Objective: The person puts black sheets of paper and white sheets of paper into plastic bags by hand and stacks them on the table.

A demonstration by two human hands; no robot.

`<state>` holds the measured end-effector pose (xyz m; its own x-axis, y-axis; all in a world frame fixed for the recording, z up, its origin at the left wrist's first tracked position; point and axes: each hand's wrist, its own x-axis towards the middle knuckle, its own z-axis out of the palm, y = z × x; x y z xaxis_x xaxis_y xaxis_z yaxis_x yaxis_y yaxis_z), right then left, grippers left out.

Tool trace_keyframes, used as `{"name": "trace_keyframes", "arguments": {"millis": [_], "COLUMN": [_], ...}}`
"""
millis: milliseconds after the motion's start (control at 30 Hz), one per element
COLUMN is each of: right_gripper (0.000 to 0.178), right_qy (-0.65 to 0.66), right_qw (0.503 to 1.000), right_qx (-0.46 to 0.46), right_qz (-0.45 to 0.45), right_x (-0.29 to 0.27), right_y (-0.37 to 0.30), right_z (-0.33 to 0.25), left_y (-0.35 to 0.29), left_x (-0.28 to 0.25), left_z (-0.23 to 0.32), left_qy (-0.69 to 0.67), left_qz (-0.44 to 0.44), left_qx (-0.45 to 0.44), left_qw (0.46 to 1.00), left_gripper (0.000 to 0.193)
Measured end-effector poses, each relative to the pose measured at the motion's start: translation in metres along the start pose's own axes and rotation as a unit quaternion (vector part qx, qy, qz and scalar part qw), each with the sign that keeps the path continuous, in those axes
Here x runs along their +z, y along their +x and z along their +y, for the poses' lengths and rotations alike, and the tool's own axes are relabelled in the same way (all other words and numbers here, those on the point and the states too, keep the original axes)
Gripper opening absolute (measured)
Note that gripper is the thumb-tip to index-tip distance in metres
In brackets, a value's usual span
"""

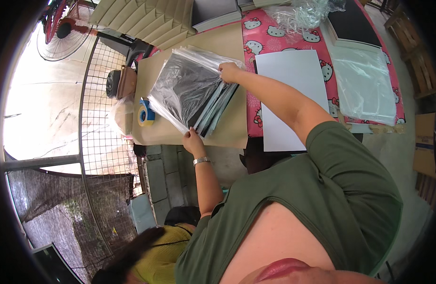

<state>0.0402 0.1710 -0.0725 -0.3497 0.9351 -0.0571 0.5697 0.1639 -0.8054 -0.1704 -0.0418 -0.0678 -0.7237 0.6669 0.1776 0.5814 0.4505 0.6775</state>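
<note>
Pink cloth (253, 102): one, patterned with white cat faces, spread over the table across the upper middle and upper right of the frame.
Brown paper (230, 130): one sheet, laid flat at upper centre, left of the exposed cloth.
Tan folded pieces (142, 21): one overlapping row, set along the top left; their exact number cannot be told.
Plastic-covered stack (182, 83): one, rested at a slant on the brown paper at upper centre; dark surfaces are seen through clear, wrinkled film, and several layers are shown at its right edge, too tightly bunched to be counted.
White sheet (293, 99): one, laid right of centre, with dark edges seen under its top and bottom.
Clear bags (364, 87): one flat pile at upper right, its count unclear.
Black-topped stacks: two plainly seen, one at top centre (214, 14), one at upper right (354, 28), partly upon the bags.
Fan (66, 32): one, seen at upper left.
Hands: two. By the right hand (231, 73), the stack's upper right edge is gripped, film pinched between thumb and fingers. By the left hand (193, 142), the lower corner is pinched at the fingertips.
Tape roll (145, 115): one, blue and yellowish, placed left of the stack, apart from it.
Wristwatch (201, 160): one, worn on the left wrist.
</note>
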Motion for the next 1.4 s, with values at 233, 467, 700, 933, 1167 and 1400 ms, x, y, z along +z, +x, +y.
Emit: {"name": "trace_keyframes", "arguments": {"millis": [233,467,700,933,1167,1400], "right_gripper": [0.032,0.041,0.021,0.021,0.013,0.009], "right_qy": [-0.061,-0.205,-0.168,0.042,-0.206,0.260], "right_qw": [0.930,0.886,0.925,0.940,0.942,0.946], "right_qx": [-0.149,0.258,0.004,0.141,-0.029,0.119], "right_qz": [0.330,0.326,0.340,0.308,0.265,0.155], "right_x": [-0.107,-0.185,-0.197,-0.201,-0.175,-0.174], "right_y": [-0.137,-0.355,-0.381,-0.371,-0.366,-0.384], "right_z": [0.095,0.209,0.162,0.152,0.148,0.041], "left_y": [-0.017,-0.080,-0.199,-0.223,-0.230,-0.235], "left_x": [-0.002,0.027,0.056,0.060,0.069,0.071], "left_z": [0.025,0.106,0.185,0.189,0.209,0.240], "left_qy": [0.197,-0.005,-0.149,-0.163,-0.148,-0.193], "left_qz": [0.105,-0.043,-0.334,-0.430,-0.435,-0.648], "left_qx": [0.235,0.467,0.532,0.530,0.577,0.434], "left_qw": [0.946,0.883,0.764,0.712,0.675,0.595], "left_gripper": [0.047,0.031,0.016,0.012,0.022,0.053]}}
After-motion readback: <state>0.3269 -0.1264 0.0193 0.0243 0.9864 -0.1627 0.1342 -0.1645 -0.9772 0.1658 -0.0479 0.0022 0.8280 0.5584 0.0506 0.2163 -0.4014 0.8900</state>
